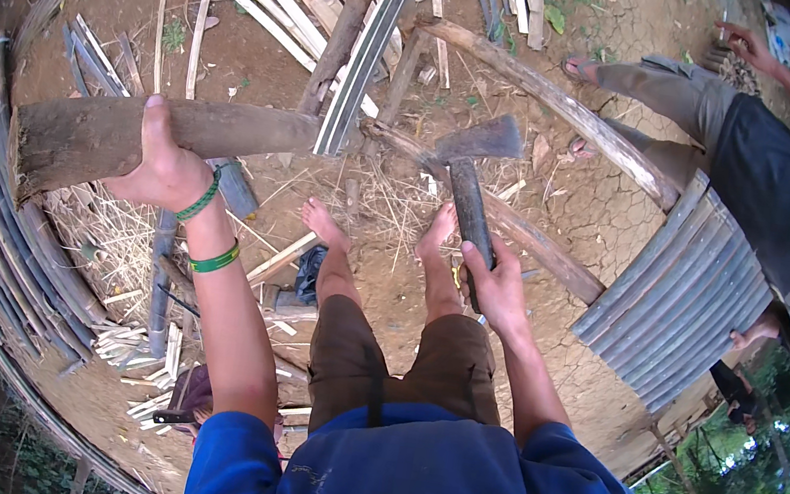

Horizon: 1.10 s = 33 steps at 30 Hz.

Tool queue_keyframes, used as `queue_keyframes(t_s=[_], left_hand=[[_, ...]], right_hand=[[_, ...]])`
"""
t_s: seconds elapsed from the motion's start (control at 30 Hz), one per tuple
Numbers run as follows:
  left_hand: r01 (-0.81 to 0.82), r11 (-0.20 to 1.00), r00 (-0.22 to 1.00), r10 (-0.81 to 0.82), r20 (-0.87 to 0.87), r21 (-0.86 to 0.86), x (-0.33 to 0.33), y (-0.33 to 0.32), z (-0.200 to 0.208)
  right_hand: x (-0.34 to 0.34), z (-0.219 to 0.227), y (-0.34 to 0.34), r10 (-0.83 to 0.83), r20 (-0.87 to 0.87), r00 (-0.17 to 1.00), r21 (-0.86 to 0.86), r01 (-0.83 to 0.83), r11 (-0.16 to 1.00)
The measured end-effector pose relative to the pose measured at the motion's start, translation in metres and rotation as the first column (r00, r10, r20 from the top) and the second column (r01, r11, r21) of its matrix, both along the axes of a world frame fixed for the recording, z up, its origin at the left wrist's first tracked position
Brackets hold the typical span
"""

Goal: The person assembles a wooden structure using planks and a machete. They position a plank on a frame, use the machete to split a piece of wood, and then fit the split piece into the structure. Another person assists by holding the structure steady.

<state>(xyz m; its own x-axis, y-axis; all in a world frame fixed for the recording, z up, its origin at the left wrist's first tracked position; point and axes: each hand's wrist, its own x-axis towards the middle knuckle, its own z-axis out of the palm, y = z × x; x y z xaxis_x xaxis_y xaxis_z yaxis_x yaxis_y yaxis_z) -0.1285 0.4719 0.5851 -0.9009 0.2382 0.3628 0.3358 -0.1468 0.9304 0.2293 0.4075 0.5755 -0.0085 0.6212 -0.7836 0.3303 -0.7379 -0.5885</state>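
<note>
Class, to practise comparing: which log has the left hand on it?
The thick log, gripped by the left hand; the long poles to its right are thinner, with no hand on them.

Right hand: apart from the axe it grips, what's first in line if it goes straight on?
Probably the nearer wooden pole, which crosses behind the axe just ahead of the right hand. Depth is unclear from this view, so the hand might pass above it.

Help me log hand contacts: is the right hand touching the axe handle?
Touching. The head view shows the right hand closed around the axe handle, its thumb against the wood with no gap visible.
</note>
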Motion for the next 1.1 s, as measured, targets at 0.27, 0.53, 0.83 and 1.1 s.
queue_keyframes(t_s=[0.27,0.53,0.83,1.1], left_hand=[[-0.003,0.999,1.000,0.004,-0.030,0.036,-0.001,-0.006,0.004],[0.013,0.997,0.998,-0.018,0.055,0.080,-0.010,-0.010,0.005],[0.045,0.997,0.994,-0.051,0.093,0.066,-0.001,-0.007,-0.004],[0.035,0.992,0.988,-0.052,0.148,0.118,-0.012,-0.017,-0.018]], right_hand=[[-0.011,-0.003,0.010,0.052,0.030,0.998,0.065,-0.054,0.996],[-0.045,-0.003,0.133,0.246,0.210,0.946,0.202,-0.288,0.936],[-0.070,-0.124,0.399,0.431,0.296,0.853,0.076,-0.471,0.879],[-0.068,-0.169,0.420,0.507,0.120,0.853,-0.346,-0.443,0.827]])
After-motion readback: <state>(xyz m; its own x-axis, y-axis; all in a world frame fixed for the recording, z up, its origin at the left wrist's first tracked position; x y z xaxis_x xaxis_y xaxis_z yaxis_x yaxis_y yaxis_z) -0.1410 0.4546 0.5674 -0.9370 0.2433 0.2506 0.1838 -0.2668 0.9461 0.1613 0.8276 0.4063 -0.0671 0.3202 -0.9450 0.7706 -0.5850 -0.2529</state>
